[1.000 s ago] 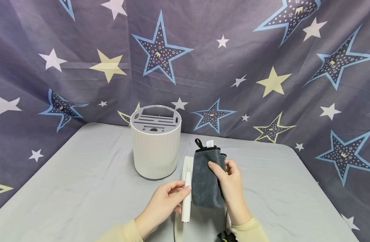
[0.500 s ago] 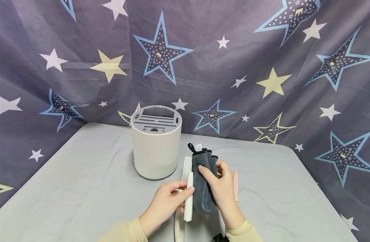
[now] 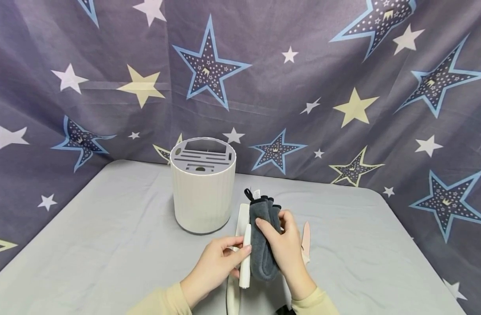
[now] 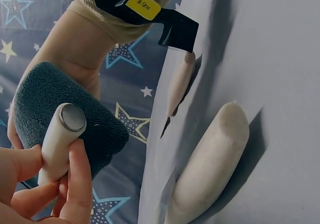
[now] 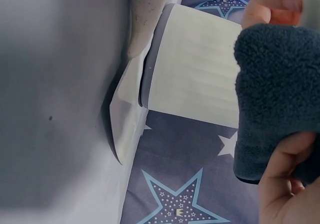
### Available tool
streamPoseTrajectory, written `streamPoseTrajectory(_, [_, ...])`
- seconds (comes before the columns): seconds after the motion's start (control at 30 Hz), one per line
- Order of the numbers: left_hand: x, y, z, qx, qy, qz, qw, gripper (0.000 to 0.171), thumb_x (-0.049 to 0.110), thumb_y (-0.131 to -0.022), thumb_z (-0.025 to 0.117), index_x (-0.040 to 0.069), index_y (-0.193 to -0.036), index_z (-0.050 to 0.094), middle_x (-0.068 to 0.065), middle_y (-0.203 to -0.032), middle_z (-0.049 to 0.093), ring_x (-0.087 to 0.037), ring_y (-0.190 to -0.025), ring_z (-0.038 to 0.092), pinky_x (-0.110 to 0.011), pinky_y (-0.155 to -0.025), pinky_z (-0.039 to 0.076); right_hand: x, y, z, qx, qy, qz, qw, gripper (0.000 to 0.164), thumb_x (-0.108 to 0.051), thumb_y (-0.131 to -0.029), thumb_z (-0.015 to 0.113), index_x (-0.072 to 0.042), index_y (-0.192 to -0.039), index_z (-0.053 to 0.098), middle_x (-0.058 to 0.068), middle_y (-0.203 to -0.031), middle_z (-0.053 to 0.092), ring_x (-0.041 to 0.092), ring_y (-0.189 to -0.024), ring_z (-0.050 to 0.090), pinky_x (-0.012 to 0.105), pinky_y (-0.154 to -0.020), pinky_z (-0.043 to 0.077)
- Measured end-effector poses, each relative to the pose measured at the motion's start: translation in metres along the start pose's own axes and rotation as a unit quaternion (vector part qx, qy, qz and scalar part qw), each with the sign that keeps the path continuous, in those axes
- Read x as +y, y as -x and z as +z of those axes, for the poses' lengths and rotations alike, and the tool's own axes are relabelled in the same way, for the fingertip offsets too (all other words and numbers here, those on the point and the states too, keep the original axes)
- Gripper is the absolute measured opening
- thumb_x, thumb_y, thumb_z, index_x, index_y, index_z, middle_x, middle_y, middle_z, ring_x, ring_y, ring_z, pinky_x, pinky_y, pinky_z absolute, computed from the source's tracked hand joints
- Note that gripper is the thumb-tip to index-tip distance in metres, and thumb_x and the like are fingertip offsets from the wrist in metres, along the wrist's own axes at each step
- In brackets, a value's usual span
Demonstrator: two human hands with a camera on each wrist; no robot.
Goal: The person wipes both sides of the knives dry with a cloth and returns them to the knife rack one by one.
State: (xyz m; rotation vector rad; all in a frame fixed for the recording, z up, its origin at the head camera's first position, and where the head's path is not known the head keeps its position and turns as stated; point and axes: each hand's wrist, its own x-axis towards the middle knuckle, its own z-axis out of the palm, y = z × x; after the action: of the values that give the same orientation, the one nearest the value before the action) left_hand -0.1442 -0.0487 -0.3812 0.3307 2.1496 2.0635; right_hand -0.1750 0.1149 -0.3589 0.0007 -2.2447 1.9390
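My left hand (image 3: 218, 260) pinches the white handle (image 3: 245, 262) of a knife between thumb and fingers. The handle's metal end cap (image 4: 73, 118) faces the left wrist camera. In my right hand (image 3: 287, 253) is a dark grey cloth (image 3: 260, 245), folded over and gripped with the thumb on its near face. Black trim and a hanging loop top the cloth, which sits right against the knife just above the handle. Most of the knife's thin blade is hidden by the cloth.
Beneath the hands lies another knife with a broad white blade (image 3: 242, 214) and a cream handle (image 3: 233, 297). A small pink-bladed knife (image 3: 306, 236) rests right of the right hand. Behind stands a round white knife block (image 3: 203, 197) with a slotted grey top.
My right hand has brought the cloth left and slightly down, folding it against the knife. The thin blade, earlier visible beside the cloth, is now mostly covered. The left hand has shifted slightly right.
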Motion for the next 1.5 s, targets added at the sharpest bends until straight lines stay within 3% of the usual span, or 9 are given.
streamPoseTrajectory(0.67, [0.004,-0.006,-0.003,0.018,-0.007,-0.004,0.9998,0.04,0.017,-0.096,0.065,-0.009,-0.126,0.06,-0.016,-0.109,0.064,-0.011,-0.075,0.065,-0.028,-0.058,0.057,0.0,0.012,-0.002,-0.041,0.029,0.002,0.999,0.036,-0.023,-0.085,0.074,-0.003,-0.102,0.049,0.014,-0.098,0.06,0.016,-0.066,0.063,0.028,-0.058,0.055])
streamPoseTrajectory(1.0, [0.004,-0.009,-0.006,0.026,-0.002,-0.014,0.9996,0.04,0.016,-0.096,0.064,-0.009,-0.126,0.06,-0.017,-0.11,0.065,-0.01,-0.075,0.065,-0.027,-0.058,0.057,0.001,0.017,-0.002,-0.071,0.052,0.008,0.996,0.037,-0.024,-0.082,0.074,-0.005,-0.096,0.046,0.01,-0.091,0.061,0.015,-0.066,0.06,0.027,-0.056,0.053])
streamPoseTrajectory(1.2, [0.003,-0.008,-0.005,0.035,-0.008,-0.011,0.9993,0.04,0.017,-0.095,0.066,-0.009,-0.125,0.061,-0.016,-0.106,0.066,-0.011,-0.074,0.064,-0.027,-0.057,0.057,0.002,0.017,0.001,-0.059,0.056,0.006,0.997,0.036,-0.025,-0.083,0.073,-0.005,-0.097,0.046,0.008,-0.09,0.06,0.015,-0.069,0.058,0.027,-0.058,0.052])
streamPoseTrajectory(1.5, [0.004,-0.004,0.0,0.038,-0.025,0.024,0.9987,0.037,0.015,-0.093,0.068,-0.01,-0.121,0.064,-0.017,-0.101,0.067,-0.006,-0.067,0.062,-0.029,-0.055,0.058,0.005,0.011,0.003,-0.023,0.052,-0.011,0.998,0.032,-0.023,-0.082,0.072,-0.004,-0.097,0.051,0.009,-0.088,0.061,0.015,-0.073,0.058,0.027,-0.061,0.051])
